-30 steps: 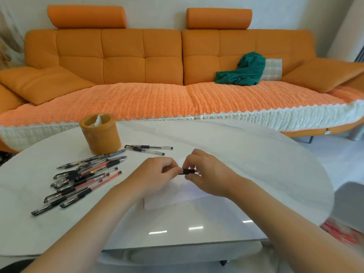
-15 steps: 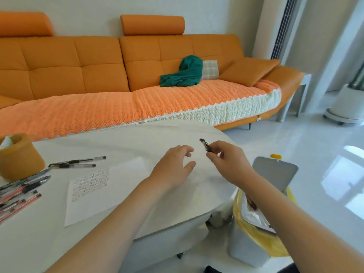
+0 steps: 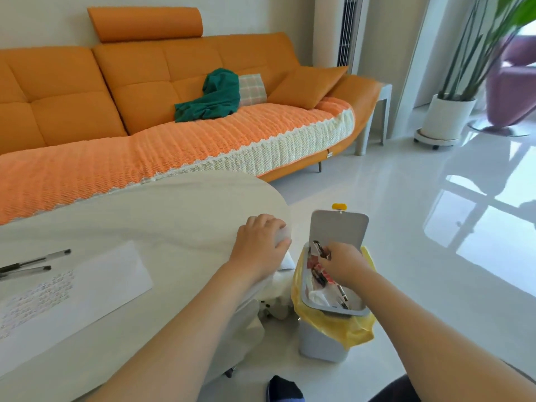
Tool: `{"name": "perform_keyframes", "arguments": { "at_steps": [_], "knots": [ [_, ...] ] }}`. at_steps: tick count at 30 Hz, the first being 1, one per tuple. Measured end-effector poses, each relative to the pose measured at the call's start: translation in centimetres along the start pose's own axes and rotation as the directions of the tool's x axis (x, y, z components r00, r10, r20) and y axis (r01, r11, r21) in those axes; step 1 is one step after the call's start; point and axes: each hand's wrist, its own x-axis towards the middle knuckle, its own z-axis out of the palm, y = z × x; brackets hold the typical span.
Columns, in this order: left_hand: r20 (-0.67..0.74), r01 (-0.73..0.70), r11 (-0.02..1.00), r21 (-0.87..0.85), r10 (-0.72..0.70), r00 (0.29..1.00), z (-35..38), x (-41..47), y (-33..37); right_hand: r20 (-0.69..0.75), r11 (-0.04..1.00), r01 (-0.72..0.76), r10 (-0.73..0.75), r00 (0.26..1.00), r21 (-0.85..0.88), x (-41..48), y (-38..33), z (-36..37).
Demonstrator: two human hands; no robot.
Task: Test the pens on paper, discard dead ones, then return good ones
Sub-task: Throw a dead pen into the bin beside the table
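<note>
We're mid-discard: our right hand [image 3: 343, 264] pinches a black pen [image 3: 319, 248] over the grey yellow-lined bin [image 3: 333, 308], our left hand [image 3: 259, 245] rests on the white worktop [image 3: 174, 216] beside it; returning remains.

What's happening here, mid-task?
A person is sorting pens at a table. The right hand pinches a pen over the open bin on the floor beside the table. The bin has a yellow liner and other pens lie inside, so this looks like a dead one about to be dropped. The left hand rests on the table edge. The paper with test scribbles and two pens lie on the table.
</note>
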Motion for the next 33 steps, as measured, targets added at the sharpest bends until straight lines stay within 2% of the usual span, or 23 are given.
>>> {"name": "perform_keyframes", "arguments": {
  "at_steps": [3,6,13,17,20,23,28,33],
  "knots": [
    [-0.002,-0.001,1.0,0.007,0.001,1.0,0.3,0.1,-0.1,0.112,0.996,-0.038,0.047,0.993,-0.081,0.5,1.0,1.0],
    [0.01,0.008,1.0,-0.002,-0.008,1.0,0.3,0.2,-0.1,0.125,0.988,-0.062,0.08,0.989,-0.143,0.5,1.1,1.2],
    [0.057,0.009,0.999,-0.034,-0.007,0.998,-0.9,-0.4,-0.2,-0.119,1.0,0.011,-0.012,0.993,-0.012,-1.0,-3.9,-3.1],
    [0.029,0.05,0.998,-0.035,-0.049,0.998,-3.1,-1.6,-1.8,-0.219,0.985,0.167,-0.153,0.964,0.047,-2.6,-8.2,-5.0],
    [-0.024,0.112,0.991,-0.076,-0.114,0.993,-5.5,-3.3,-3.9,-0.24,0.957,0.284,-0.265,0.934,0.051,-3.7,-12.6,-5.7],
    [-0.075,0.179,0.978,-0.109,-0.188,0.979,-8.0,-5.8,-6.9,-0.191,0.898,0.434,-0.414,0.89,0.074,-5.1,-17.6,-5.4],
    [-0.143,0.279,0.957,-0.078,-0.287,0.947,-12.2,-11.4,-13.4,0.002,0.775,0.628,-0.629,0.777,0.067,-7.3,-26.2,-2.2],
    [-0.179,0.415,0.909,-0.049,-0.416,0.891,-16.1,-18.3,-20.6,0.189,0.67,0.742,-0.731,0.656,0.012,-9.6,-34.0,2.5]
  ]
}}
